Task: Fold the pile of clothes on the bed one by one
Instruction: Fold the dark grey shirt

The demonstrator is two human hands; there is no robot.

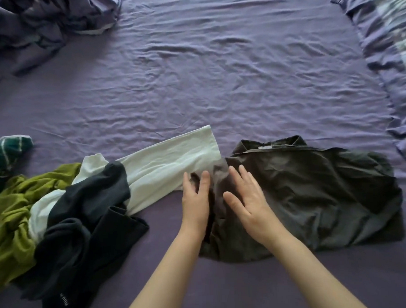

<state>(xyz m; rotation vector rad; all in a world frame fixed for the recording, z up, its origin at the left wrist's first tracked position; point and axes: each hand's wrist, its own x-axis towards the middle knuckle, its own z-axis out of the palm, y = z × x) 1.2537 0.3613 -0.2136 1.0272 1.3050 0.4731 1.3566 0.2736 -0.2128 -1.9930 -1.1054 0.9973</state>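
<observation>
both flat hands, left hand (195, 196) and right hand (248, 195), press the dark shirt (315, 195); pile (60, 206) lies left of them.

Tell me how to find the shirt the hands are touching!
Look at the purple bed sheet, then at the near edge where both hands reach in. Right of the messy pile of clothes lies a dark grey shirt, spread flat with its collar pointing away. The left hand and right hand rest on its left edge; the pile's clothes are crumpled.
</observation>
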